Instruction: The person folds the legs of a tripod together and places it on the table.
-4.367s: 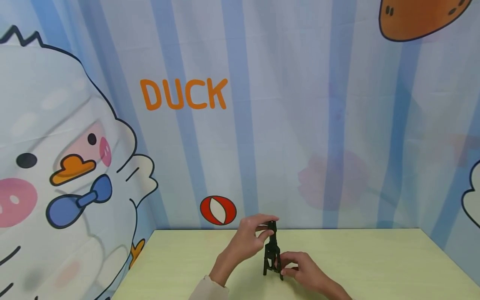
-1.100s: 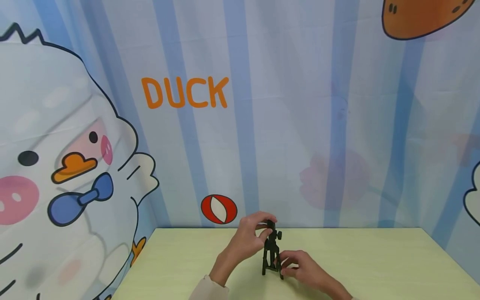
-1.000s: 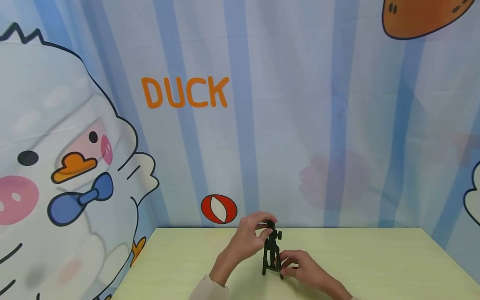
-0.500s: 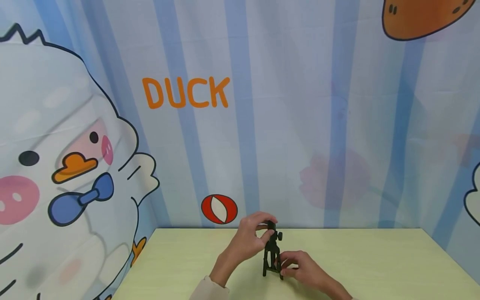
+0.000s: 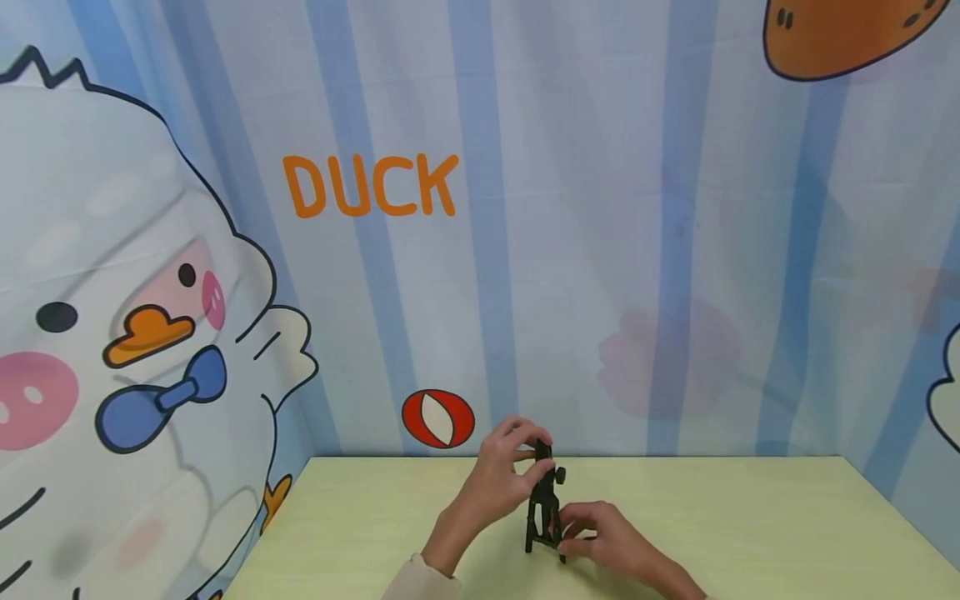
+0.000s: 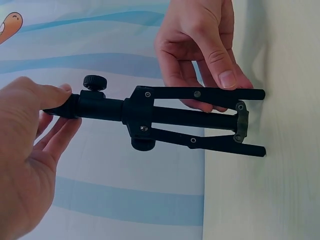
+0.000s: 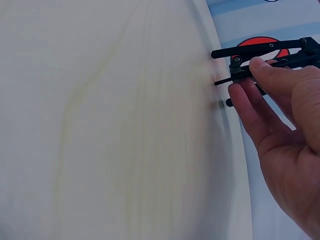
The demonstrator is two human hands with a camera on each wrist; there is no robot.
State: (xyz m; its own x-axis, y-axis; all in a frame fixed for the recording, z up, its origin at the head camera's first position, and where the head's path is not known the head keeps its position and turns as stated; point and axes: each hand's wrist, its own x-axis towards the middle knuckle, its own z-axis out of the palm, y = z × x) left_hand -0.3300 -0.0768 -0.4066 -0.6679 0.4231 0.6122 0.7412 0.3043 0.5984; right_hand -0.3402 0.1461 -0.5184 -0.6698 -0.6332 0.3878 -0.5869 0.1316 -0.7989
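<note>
While our right hand [image 5: 611, 540] is pinching the tripod [image 6: 172, 115] low down, our left hand [image 5: 498, 473] is gripping its top [image 6: 72, 106] — the knob [image 5: 560, 475] is newly showing, so we're probably turning that top.

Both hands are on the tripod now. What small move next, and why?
Probably ease the leg outward with the right hand: its fingers are on that leg, the left hand grips the tripod near its top, and the legs look narrowly spread.

Left grip [image 6: 22, 160] pinches a black tripod [image 6: 160, 115], apparently standing.
</note>
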